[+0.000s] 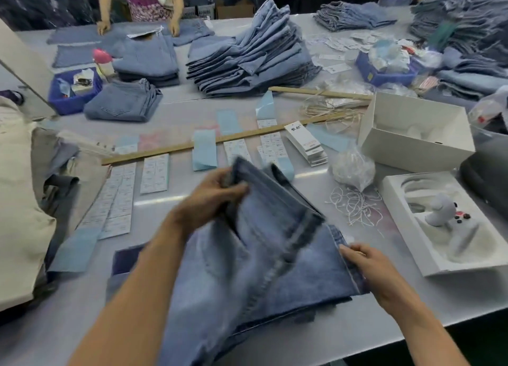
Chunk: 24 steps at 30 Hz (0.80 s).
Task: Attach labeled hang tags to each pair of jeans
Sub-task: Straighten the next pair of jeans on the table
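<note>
A folded pair of blue jeans (255, 255) lies in front of me on the grey table (316, 324). My left hand (209, 197) grips its raised far edge, lifting the denim. My right hand (368, 264) pinches the right edge of the jeans low on the table. A stack of white hang tags (306, 142) sits beyond, to the right. Sheets of small printed labels (154, 173) lie spread to the left. A tangle of white strings (354, 206) lies right of the jeans.
Stacks of folded jeans (247, 57) fill the back of the table. Two wooden sticks (220, 140) cross the middle. White open boxes (415, 131) and a plastic bag (353, 169) stand at right. Blue bins (71, 93) sit at left and right. Another person (140, 5) works opposite.
</note>
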{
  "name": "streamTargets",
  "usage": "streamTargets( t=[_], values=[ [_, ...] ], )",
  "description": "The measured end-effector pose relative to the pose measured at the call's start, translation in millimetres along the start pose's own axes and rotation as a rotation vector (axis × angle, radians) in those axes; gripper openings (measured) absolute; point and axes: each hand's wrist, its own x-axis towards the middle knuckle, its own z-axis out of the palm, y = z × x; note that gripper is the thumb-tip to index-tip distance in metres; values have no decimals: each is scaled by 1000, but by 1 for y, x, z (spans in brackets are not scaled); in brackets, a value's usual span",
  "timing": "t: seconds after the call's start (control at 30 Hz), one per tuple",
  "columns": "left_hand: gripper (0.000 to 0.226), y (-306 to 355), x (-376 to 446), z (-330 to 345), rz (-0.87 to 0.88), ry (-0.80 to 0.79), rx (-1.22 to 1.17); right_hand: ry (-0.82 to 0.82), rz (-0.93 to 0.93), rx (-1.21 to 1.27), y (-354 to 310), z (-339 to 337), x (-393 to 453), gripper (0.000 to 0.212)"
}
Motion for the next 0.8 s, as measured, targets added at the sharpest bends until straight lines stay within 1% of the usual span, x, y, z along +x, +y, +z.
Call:
streamTargets(
  t=[0.03, 0.07, 0.1, 0.17, 0.2, 0.3, 0.37, 0.4, 0.43, 0.47, 0.53, 0.57, 0.6, 0.63, 0.67, 0.7, 0.73, 0.77, 0.8],
  values=[
    [9, -11, 7, 26, 3, -93, 135, -25, 24, 34, -4, 3, 6, 13],
    [3, -33, 16, 50, -28, -144, 325, -49, 45, 47, -5, 6, 10, 12],
    [8, -52, 26, 72, -76, -157, 502, -65, 71, 49, -6, 8, 13, 14],
    [24, -85, 42, 97, -154, -125, 859, -78, 133, 61, -3, 9, 16, 19],
    [28, -95, 46, 100, -182, -108, 969, -91, 164, 97, -1, 8, 16, 21],
    [38, -102, 51, 102, -144, -123, 1046, -131, 222, 254, 2, 2, 17, 32],
    [51, -98, 46, 98, -53, -152, 1141, -178, 213, 237, -4, -3, 23, 50],
    [59, -97, 38, 95, -22, -121, 1164, -209, 197, 178, -9, -4, 26, 57],
    [65, -97, 26, 90, 2, -43, 1134, -236, 183, 99, -18, -2, 27, 58],
    [66, -99, 9, 80, 35, 95, 1077, -249, 157, -9, -26, 1, 28, 57],
    [59, -110, -40, 42, 46, 471, 998, -237, 64, -300, -40, 10, 27, 50],
    [57, -119, -72, 17, -9, 682, 987, -218, 11, -441, -44, 15, 25, 42],
    [56, -130, -105, -11, -114, 893, 983, -184, -42, -552, -45, 18, 26, 30],
    [57, -142, -140, -37, -286, 1068, 965, -133, -97, -641, -47, 20, 26, 20],
    [59, -152, -172, -59, -499, 1172, 924, -79, -147, -710, -45, 20, 28, 20],
    [61, -159, -199, -74, -694, 1201, 872, -29, -190, -738, -45, 19, 29, 24],
    [60, -165, -218, -83, -817, 1174, 844, 3, -213, -728, -44, 19, 31, 20],
    [56, -169, -231, -87, -836, 1131, 851, 11, -220, -686, -47, 21, 31, 9],
    [49, -173, -238, -89, -776, 1113, 892, -1, -191, -644, -49, 24, 31, 14]
  ],
)
